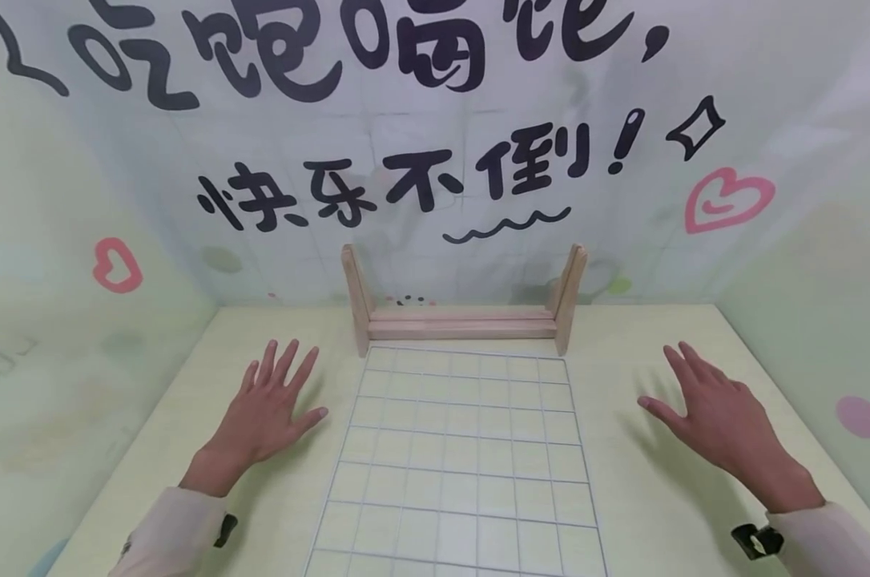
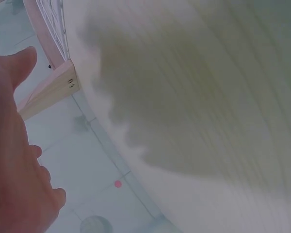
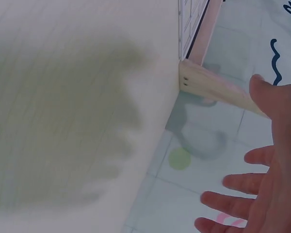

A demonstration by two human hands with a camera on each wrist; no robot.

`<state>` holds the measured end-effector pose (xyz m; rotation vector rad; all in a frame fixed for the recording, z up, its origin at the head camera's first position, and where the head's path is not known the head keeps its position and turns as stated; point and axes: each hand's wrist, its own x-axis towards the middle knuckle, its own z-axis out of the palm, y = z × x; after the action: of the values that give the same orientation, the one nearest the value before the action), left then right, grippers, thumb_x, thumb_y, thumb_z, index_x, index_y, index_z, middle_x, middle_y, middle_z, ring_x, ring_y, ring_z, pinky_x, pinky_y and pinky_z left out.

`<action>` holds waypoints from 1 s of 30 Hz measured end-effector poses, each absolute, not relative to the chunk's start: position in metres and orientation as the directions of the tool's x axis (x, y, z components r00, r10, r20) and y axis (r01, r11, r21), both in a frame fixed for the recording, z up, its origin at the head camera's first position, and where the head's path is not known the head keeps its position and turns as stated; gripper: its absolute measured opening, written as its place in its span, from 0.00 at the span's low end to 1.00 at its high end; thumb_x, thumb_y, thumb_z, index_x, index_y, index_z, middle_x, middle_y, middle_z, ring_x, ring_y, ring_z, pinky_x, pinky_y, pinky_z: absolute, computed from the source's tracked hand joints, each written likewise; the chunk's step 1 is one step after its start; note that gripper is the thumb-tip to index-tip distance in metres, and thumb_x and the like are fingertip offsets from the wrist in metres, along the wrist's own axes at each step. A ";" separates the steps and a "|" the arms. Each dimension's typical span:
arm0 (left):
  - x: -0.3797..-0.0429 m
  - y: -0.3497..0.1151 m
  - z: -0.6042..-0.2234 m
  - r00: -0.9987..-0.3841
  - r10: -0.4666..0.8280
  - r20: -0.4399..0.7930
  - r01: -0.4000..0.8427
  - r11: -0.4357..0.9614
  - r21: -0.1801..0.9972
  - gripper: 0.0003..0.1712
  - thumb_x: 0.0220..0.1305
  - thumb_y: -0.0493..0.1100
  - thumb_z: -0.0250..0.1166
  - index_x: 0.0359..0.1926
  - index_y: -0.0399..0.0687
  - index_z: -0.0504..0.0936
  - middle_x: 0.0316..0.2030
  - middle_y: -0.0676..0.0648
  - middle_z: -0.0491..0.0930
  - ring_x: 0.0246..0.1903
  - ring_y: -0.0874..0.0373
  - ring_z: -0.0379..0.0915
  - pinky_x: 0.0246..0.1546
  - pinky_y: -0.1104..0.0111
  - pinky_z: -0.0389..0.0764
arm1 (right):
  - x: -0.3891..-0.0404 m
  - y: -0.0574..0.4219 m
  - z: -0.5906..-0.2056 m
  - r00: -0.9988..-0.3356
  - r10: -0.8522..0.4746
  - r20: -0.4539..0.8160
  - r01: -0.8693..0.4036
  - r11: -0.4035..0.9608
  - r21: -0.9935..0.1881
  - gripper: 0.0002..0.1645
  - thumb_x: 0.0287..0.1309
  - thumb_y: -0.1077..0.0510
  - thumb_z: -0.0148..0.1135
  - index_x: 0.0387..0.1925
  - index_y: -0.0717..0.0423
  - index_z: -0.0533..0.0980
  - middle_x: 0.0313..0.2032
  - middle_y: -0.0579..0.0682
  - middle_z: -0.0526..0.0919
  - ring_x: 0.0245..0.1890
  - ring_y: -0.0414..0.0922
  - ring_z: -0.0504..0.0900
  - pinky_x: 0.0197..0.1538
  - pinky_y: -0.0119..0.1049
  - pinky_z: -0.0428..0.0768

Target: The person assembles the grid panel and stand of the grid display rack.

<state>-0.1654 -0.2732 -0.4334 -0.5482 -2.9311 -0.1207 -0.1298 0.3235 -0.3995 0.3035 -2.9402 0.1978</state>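
A white wire grid panel lies flat on the table, running toward the near edge. Behind its far end stands a wooden stand, with two upright side pieces joined by a crossbar. To the left of the grid, my left hand hovers over the table with fingers spread, holding nothing. My right hand is held likewise to the right of the grid, its fingers extended and nothing in it. Both wrist views show a shadow of the hand on the tabletop and one end of the wooden stand beyond the thumb.
The pale table reaches back to a printed cloth wall with large black writing. Similar cloth rises at the left side and the right side. A dark band shows at the right wrist.
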 end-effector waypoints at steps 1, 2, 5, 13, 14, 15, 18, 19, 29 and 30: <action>-0.165 -0.272 -0.433 -0.925 0.345 0.161 0.360 0.931 0.069 0.50 0.67 0.62 0.58 0.79 0.50 0.44 0.76 0.32 0.47 0.75 0.30 0.36 0.69 0.35 0.47 | -0.128 0.321 -0.399 -0.971 -0.177 0.159 -0.200 0.970 -0.142 0.51 0.64 0.33 0.56 0.71 0.67 0.58 0.66 0.73 0.64 0.52 0.69 0.77 0.37 0.61 0.77; -0.164 -0.271 -0.433 -0.928 0.338 0.159 0.354 0.931 0.085 0.50 0.68 0.61 0.58 0.79 0.50 0.43 0.75 0.31 0.49 0.74 0.30 0.38 0.69 0.36 0.47 | -0.127 0.319 -0.399 -0.978 -0.163 0.127 -0.184 0.967 -0.174 0.50 0.65 0.33 0.55 0.71 0.67 0.58 0.65 0.73 0.67 0.49 0.67 0.79 0.33 0.57 0.78; -0.164 -0.265 -0.432 -0.934 0.310 0.180 0.333 0.936 0.117 0.48 0.69 0.57 0.58 0.79 0.46 0.43 0.71 0.29 0.59 0.70 0.30 0.54 0.66 0.38 0.57 | -0.125 0.312 -0.401 -0.991 -0.128 0.047 -0.136 0.954 -0.267 0.47 0.67 0.33 0.52 0.70 0.66 0.60 0.61 0.70 0.73 0.43 0.62 0.84 0.27 0.51 0.77; -0.158 -0.250 -0.431 -0.979 0.168 0.117 0.195 0.940 0.281 0.39 0.68 0.50 0.60 0.72 0.37 0.58 0.50 0.29 0.78 0.36 0.42 0.78 0.25 0.57 0.76 | -0.121 0.282 -0.408 -0.992 -0.124 -0.038 -0.099 0.909 -0.404 0.37 0.67 0.40 0.58 0.63 0.64 0.70 0.54 0.62 0.81 0.42 0.54 0.86 0.29 0.44 0.79; -0.157 -0.248 -0.431 -0.986 0.151 0.074 0.167 0.935 0.313 0.38 0.68 0.49 0.60 0.72 0.37 0.59 0.49 0.30 0.79 0.35 0.44 0.79 0.24 0.59 0.76 | -0.121 0.278 -0.409 -0.991 -0.129 -0.044 -0.100 0.905 -0.414 0.35 0.67 0.42 0.59 0.62 0.64 0.71 0.53 0.62 0.82 0.41 0.53 0.86 0.28 0.43 0.79; -0.156 -0.246 -0.431 -0.990 0.137 0.031 0.140 0.929 0.343 0.37 0.68 0.49 0.60 0.71 0.36 0.60 0.49 0.32 0.80 0.35 0.47 0.79 0.25 0.60 0.75 | -0.120 0.274 -0.411 -0.989 -0.136 -0.050 -0.103 0.902 -0.420 0.33 0.66 0.43 0.60 0.61 0.64 0.72 0.52 0.61 0.83 0.40 0.52 0.86 0.28 0.42 0.78; -0.153 -0.239 -0.431 -0.989 0.129 -0.075 0.088 0.909 0.407 0.35 0.69 0.49 0.59 0.69 0.34 0.63 0.44 0.38 0.82 0.33 0.52 0.78 0.28 0.62 0.76 | -0.119 0.264 -0.416 -0.986 -0.144 -0.080 -0.095 0.895 -0.437 0.29 0.65 0.46 0.62 0.58 0.63 0.74 0.47 0.59 0.85 0.38 0.51 0.87 0.29 0.41 0.79; -0.152 -0.237 -0.431 -0.987 0.130 -0.097 0.078 0.906 0.415 0.33 0.69 0.49 0.59 0.68 0.33 0.65 0.42 0.39 0.83 0.32 0.54 0.78 0.29 0.63 0.76 | -0.119 0.261 -0.417 -0.984 -0.148 -0.096 -0.091 0.892 -0.442 0.28 0.65 0.47 0.62 0.57 0.63 0.75 0.45 0.58 0.86 0.37 0.50 0.86 0.29 0.41 0.79; -0.146 -0.218 -0.432 -0.957 0.129 -0.259 -0.021 0.863 0.506 0.26 0.69 0.46 0.60 0.60 0.30 0.73 0.30 0.45 0.84 0.22 0.59 0.75 0.24 0.66 0.74 | -0.122 0.237 -0.430 -0.961 -0.177 -0.214 -0.050 0.867 -0.495 0.19 0.59 0.50 0.69 0.45 0.60 0.81 0.32 0.46 0.84 0.26 0.39 0.75 0.30 0.35 0.73; -0.147 -0.216 -0.432 -0.954 0.129 -0.269 -0.030 0.856 0.515 0.26 0.69 0.45 0.61 0.60 0.31 0.73 0.29 0.46 0.83 0.20 0.59 0.75 0.24 0.66 0.73 | -0.122 0.235 -0.431 -0.962 -0.176 -0.207 -0.049 0.862 -0.504 0.17 0.58 0.52 0.69 0.44 0.60 0.81 0.31 0.45 0.83 0.24 0.39 0.75 0.29 0.35 0.72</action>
<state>-0.1468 -0.2163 -0.4322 -0.0909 -3.3114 -0.9275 -0.1223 0.2353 -0.4308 0.2011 -3.2696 0.8732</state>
